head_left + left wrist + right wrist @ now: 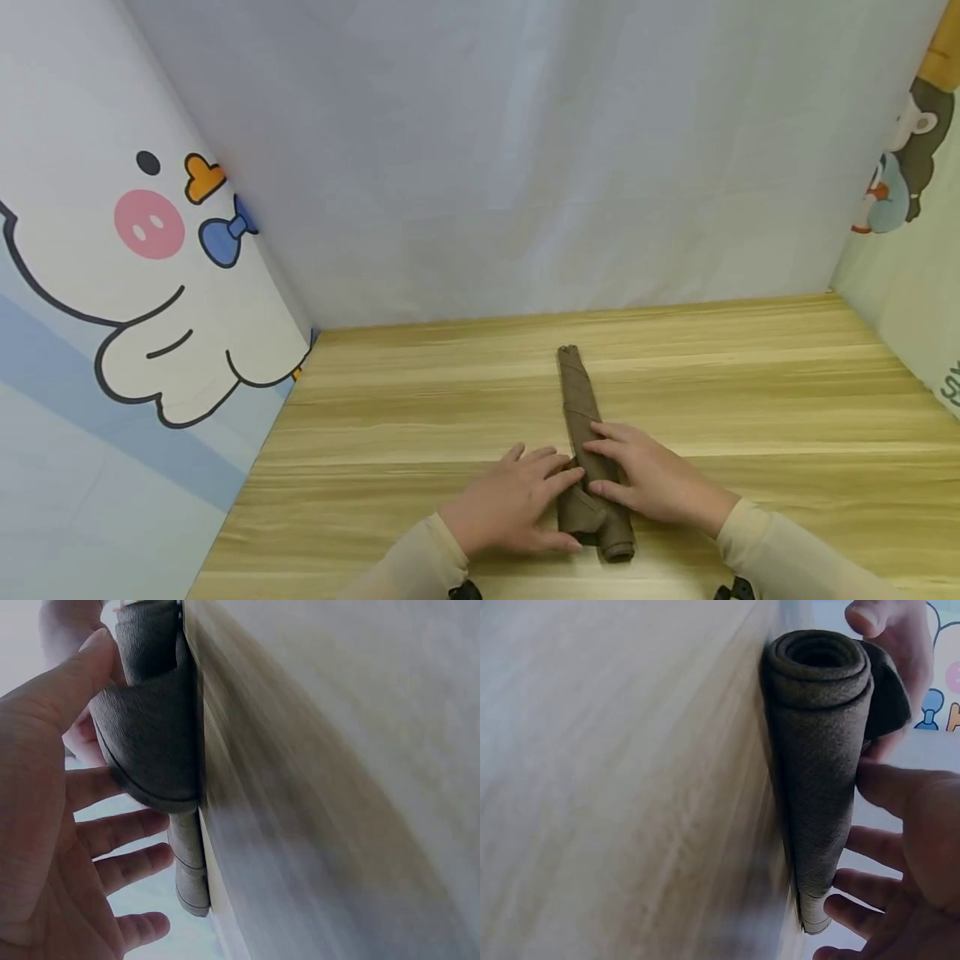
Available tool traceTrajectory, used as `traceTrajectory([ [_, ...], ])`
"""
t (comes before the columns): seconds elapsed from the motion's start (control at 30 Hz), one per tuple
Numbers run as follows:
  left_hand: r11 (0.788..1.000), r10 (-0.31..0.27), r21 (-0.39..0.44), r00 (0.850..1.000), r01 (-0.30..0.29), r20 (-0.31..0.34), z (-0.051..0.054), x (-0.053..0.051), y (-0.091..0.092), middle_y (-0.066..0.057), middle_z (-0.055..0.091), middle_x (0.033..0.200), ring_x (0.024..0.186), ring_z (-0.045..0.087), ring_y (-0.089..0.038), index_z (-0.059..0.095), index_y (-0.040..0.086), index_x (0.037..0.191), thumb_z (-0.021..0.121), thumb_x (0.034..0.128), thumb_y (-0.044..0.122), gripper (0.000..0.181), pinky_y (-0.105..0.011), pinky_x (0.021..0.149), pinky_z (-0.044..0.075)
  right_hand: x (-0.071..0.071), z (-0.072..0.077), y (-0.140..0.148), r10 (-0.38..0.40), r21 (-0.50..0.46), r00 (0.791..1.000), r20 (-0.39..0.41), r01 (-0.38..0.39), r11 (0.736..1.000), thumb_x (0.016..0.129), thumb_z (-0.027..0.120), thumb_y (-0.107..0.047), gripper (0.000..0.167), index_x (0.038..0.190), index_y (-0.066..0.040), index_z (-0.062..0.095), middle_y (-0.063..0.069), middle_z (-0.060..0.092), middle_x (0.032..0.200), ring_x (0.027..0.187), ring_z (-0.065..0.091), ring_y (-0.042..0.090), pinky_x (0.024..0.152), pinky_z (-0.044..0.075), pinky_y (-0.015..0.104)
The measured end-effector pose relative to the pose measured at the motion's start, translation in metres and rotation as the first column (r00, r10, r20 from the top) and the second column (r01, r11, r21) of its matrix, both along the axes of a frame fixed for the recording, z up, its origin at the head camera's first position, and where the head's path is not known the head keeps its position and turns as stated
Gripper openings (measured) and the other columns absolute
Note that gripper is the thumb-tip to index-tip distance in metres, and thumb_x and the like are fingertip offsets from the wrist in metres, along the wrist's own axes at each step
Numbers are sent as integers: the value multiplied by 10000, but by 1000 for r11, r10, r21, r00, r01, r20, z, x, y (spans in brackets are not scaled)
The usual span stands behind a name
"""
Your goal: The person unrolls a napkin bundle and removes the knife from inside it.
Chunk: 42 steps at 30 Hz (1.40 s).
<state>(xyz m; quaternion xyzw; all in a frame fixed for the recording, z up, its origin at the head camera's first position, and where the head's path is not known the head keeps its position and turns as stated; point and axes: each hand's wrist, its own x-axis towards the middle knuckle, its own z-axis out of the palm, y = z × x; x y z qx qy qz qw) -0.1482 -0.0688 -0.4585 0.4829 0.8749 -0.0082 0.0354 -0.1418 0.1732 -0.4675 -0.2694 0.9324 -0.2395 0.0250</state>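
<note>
A brown cloth (581, 417), rolled into a long tapering tube, lies on the wooden table, its thick end toward the person. My left hand (510, 504) touches a loose flap on the roll's left side, fingers spread. On the other side, my right hand (660, 479) rests its fingertips along the roll. In the left wrist view the flap (150, 742) curves up near the left thumb and fingers (131, 832). The right wrist view shows the coiled end of the roll (817, 750) beside the relaxed fingers of the right hand (900, 855).
The wood-grain table (405, 400) extends around the roll. A pale curtain (525, 167) hangs behind its far edge. A panel with a cartoon bird (67, 208) stands at the left, and another printed panel (900, 275) at the right.
</note>
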Motion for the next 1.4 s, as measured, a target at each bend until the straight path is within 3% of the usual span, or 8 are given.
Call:
traceTrajectory([
  [0.23,999,8,-48,1000,-8,-7,-2,6,-6,43,385,1503,1416,282,-224,458,189,1440,399,848,766,829,-605,1032,316,1,-2,-1,33,52,999,24,-34,998,866,639,-551,743,1422,-83,484,168,321,1522,1377,303,395,1019,282,648],
  [0.43,997,17,-73,999,-13,45,-5,7,-18,62,379,1504,1426,257,-216,474,189,1429,409,881,717,764,-633,1027,297,3,-1,0,27,48,998,48,-29,998,865,638,-552,761,1433,-76,466,170,305,1530,1386,284,396,1014,245,683],
  [0.57,998,33,-56,999,-31,36,-6,9,-23,29,416,1480,1401,314,-230,526,189,1386,400,910,685,699,-630,1022,306,3,-2,0,24,40,998,50,-26,999,865,645,-544,755,1435,-82,465,163,302,1533,1388,285,389,1020,242,677],
  [0.73,996,66,-51,994,-71,-86,-5,14,-21,-1,596,1219,1178,532,-187,605,172,1298,436,948,607,584,-512,982,417,4,-3,0,3,36,1000,26,-4,999,857,647,-558,770,1445,-99,453,206,285,1527,1372,309,395,1027,257,657],
  [0.9,991,90,-83,980,-106,-176,-5,19,-17,16,647,1047,995,598,-152,642,186,1235,523,951,521,455,-375,846,490,6,-4,3,-25,60,1000,-4,25,998,838,624,-620,804,1447,-123,455,242,326,1493,1356,327,414,1009,254,679],
  [1.2,986,99,-118,982,-119,-164,-7,21,-17,29,635,1041,976,584,-156,611,245,1323,565,947,470,441,-417,862,484,8,0,7,2,90,1000,26,-4,996,816,568,-705,853,1466,-169,436,190,323,1514,1383,293,388,983,218,726],
  [1.4,976,151,-137,980,-168,-126,-5,18,-23,7,641,1094,1052,582,-198,598,255,1339,574,941,475,456,-507,908,461,3,-2,0,-4,88,999,40,0,996,817,566,-707,851,1478,-192,417,158,304,1532,1399,269,368,1003,196,719],
])
